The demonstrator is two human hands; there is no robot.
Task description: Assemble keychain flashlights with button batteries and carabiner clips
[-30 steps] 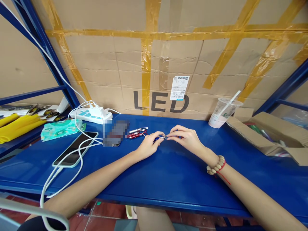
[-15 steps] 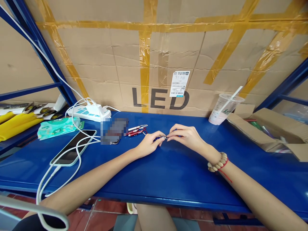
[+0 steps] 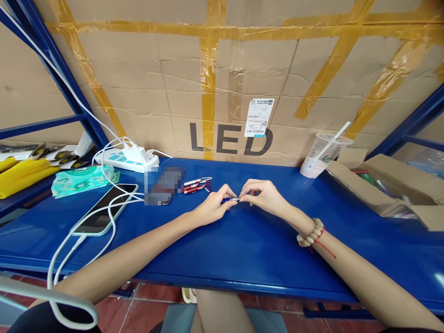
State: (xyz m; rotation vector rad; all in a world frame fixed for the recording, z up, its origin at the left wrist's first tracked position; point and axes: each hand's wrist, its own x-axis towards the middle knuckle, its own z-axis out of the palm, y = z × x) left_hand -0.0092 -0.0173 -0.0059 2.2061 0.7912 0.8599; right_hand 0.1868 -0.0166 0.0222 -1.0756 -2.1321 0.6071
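My left hand (image 3: 214, 206) grips a small blue keychain flashlight (image 3: 229, 200) between thumb and fingers, with its right end poking out. The thumb and fingertips of my right hand (image 3: 258, 192) are pinched at that right end; what they hold there is too small to make out. Both hands are just above the blue tabletop (image 3: 239, 249). Left of and behind them lie a few similar slim metal flashlights, a silver one (image 3: 193, 182) and a red one (image 3: 194, 188), with clips at their right ends.
A white phone (image 3: 104, 210) with cables, a blurred dark phone-like object (image 3: 164, 185), a power strip (image 3: 126, 158) and a tissue pack (image 3: 83, 180) are on the left. A plastic cup with a straw (image 3: 321, 157) and an open cardboard box (image 3: 378, 189) stand right. A large carton (image 3: 156, 92) forms the back.
The blue body of the flashlight now shows between my hands, where mostly a silvery end showed before. My fingers have shifted slightly around it.
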